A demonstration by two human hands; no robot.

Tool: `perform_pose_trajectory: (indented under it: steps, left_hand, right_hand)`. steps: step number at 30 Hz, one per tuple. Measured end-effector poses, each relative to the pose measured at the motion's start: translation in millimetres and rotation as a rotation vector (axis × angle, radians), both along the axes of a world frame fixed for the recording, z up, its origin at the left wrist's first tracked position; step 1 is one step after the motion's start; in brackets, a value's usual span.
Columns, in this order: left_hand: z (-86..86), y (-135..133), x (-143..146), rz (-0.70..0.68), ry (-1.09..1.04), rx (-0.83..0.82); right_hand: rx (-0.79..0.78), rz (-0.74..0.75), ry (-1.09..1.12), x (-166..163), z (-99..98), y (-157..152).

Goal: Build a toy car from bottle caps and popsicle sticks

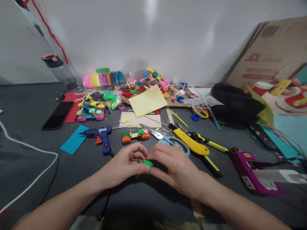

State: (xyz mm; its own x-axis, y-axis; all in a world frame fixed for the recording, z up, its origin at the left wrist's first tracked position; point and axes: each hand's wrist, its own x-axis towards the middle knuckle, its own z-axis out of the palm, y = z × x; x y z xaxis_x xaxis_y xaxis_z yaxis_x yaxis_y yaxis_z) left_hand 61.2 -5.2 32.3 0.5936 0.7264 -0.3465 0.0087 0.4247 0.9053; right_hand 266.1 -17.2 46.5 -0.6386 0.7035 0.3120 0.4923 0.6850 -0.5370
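A small piece of bright green modelling clay [147,163] is pinched between my two hands, low in the middle of the view. My left hand [128,163] has its thumb and fingers curled round its left side. From the right, my right hand [171,166] presses its fingertips against the same piece. Just beyond the hands stands a little model with orange clay ends [126,138] and a green knob. Light-blue-handled scissors [165,137] lie behind my right hand, with a yellow utility knife [192,142] beside them.
A blue glue gun [99,134] rests left of the hands, over a blue paper piece [73,142]. A purple power strip [247,172] sits at right. Several clay models [91,110], clay packets [103,80] and a yellow sheet [148,101] line the back.
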Motion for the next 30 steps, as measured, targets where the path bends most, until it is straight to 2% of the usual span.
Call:
perform_pose_trajectory:
  steps: [3,10,15,18,21,25,30]
  left_hand:
    - [0.7,0.1,0.7,0.023,-0.016,-0.014]
    - [2.3,0.8,-2.9,0.045,0.007,0.031]
    - [3.6,-3.7,-1.8,0.066,0.068,0.187]
    - [3.3,-5.3,-1.6,0.108,0.094,0.277]
    - [3.9,-5.4,-2.7,0.114,0.106,0.333]
    - [6.2,-4.9,-3.4,0.122,0.108,0.306]
    - [6.8,-4.7,0.6,0.199,0.07,0.25]
  right_hand:
    - [0.026,-0.022,-0.003,0.5,-1.8,0.9]
    - [-0.052,-0.021,0.172,-0.1,-4.7,3.2]
    - [-0.066,-0.077,0.266,-1.9,-3.6,3.8]
    - [-0.134,-0.116,0.286,-2.5,-2.1,2.9]
    - [-0.204,-0.094,0.321,-1.6,-1.0,2.0]
    - [-0.197,-0.033,0.368,0.1,-1.1,3.6]
    - [-0.163,-0.059,0.37,-0.5,-2.7,5.5]
